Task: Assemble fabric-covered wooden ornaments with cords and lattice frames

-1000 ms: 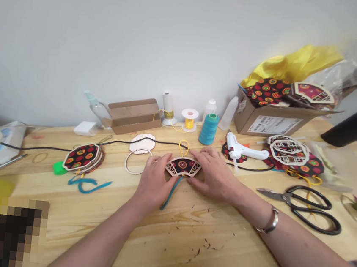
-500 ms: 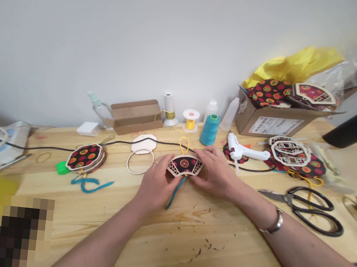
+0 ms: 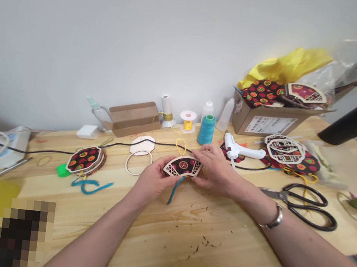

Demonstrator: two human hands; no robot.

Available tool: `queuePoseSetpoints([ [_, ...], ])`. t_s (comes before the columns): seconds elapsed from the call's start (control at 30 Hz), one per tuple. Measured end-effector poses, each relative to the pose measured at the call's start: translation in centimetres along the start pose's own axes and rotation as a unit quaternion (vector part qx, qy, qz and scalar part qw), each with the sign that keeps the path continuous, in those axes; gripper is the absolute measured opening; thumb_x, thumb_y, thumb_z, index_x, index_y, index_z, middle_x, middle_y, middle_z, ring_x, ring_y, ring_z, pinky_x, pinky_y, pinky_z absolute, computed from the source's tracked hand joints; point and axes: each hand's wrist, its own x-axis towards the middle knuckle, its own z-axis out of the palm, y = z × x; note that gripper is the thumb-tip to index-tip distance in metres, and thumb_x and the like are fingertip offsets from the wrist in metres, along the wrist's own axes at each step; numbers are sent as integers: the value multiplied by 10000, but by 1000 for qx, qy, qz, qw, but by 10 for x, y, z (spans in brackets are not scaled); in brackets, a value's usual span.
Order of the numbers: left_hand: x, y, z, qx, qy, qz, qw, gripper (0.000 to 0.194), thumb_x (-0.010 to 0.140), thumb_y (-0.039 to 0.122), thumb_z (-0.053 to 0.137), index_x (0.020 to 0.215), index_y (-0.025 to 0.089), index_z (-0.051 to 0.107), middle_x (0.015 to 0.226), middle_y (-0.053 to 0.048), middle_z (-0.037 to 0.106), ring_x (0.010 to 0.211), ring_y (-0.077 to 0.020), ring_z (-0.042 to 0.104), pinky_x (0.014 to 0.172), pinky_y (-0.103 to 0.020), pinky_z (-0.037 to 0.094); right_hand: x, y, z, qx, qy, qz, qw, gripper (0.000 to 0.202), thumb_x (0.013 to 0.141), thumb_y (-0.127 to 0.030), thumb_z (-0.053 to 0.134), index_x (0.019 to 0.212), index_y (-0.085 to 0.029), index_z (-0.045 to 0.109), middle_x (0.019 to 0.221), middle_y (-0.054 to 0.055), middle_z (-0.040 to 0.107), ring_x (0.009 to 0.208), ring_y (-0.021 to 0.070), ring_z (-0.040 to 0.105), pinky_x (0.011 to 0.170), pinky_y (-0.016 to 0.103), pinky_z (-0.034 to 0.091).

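Note:
A fan-shaped ornament with a pale wooden lattice frame and dark patterned fabric is held between my two hands above the table. My left hand grips its left end, thumb along the lower edge. At the right end, the fingers of my right hand are closed on it, partly hiding that side. From its top rises a yellow cord loop; a teal cord hangs from the bottom. Left of the hands lie a thin wooden ring and a pale wooden plaque.
A white glue gun and black-handled scissors lie to the right. Behind stand a teal thread cone and a cardboard box of fabric pieces. Stacked ornaments sit left. A black cable crosses the table.
The fan ornament has turned slightly, and its left end shows a little more beyond my left fingers. Both hands keep their hold. The whole view has shifted a little.

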Motion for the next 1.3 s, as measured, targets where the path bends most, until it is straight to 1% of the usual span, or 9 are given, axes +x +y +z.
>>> queuePoseSetpoints([
  [0.17,-1,1,-1,-78,-6,-34,996,381,724,343,730,1057,170,665,978,-56,725,810,-156,641,726,-257,486,0,-1,-6,25,-10,-16,999,541,733,-312,664,1207,-91,523,1040,157,616,1084,304,432,918,462,396],
  [0.37,-3,7,-4,-107,-35,-72,991,267,666,288,778,830,97,689,760,-78,726,659,-150,642,661,-259,503,-1,-4,-14,49,-28,-62,997,580,746,-252,654,1268,-72,476,1099,168,589,1085,292,428,929,462,406],
  [0.67,-11,15,-10,-215,-112,-140,960,363,638,67,720,964,172,601,952,-69,719,824,-245,691,721,-500,575,-2,-3,-16,50,1,-104,993,605,768,-259,640,1305,-68,437,1117,172,587,1112,291,417,936,465,414],
  [0.8,-12,15,-7,-181,-128,-142,965,277,766,152,684,1024,174,585,974,-95,718,825,-249,704,689,-437,594,-1,-6,-16,46,-1,-107,993,611,772,-259,647,1310,-65,431,1091,171,598,1099,291,420,921,463,431],
  [0.9,-11,13,-4,-156,-123,-138,970,236,784,205,687,997,139,608,924,-112,725,788,-229,705,666,-387,602,-1,-5,-17,51,0,-110,993,601,790,-268,634,1321,-82,422,1099,164,595,1108,290,416,931,469,427],
  [1.03,-10,10,-2,-157,-87,-124,976,267,735,231,738,952,121,628,874,-105,732,737,-217,699,648,-390,605,-4,-2,-21,79,-13,-97,992,712,791,-339,663,1392,-131,343,1227,158,537,1174,278,395,991,479,388],
  [1.13,-9,10,-1,-166,-72,-94,979,308,699,251,769,944,118,638,847,-97,736,718,-215,698,648,-379,603,-5,0,-22,133,15,-61,989,833,737,-450,707,1413,-163,313,1324,160,468,1211,274,404,1003,477,381],
  [1.23,-9,10,-1,-171,-67,-58,981,336,687,264,780,967,138,641,848,-82,737,728,-213,701,660,-351,596,-4,-1,-21,217,62,11,974,625,774,-458,670,1290,-158,482,1165,128,596,1040,227,544,884,387,458],
  [1.3,-8,9,-1,-162,-70,-33,984,331,712,274,760,997,151,645,902,-84,734,761,-213,701,687,-343,590,-2,-4,-20,269,56,50,960,411,803,-423,649,1106,-148,612,948,73,661,848,176,582,746,306,471],
])
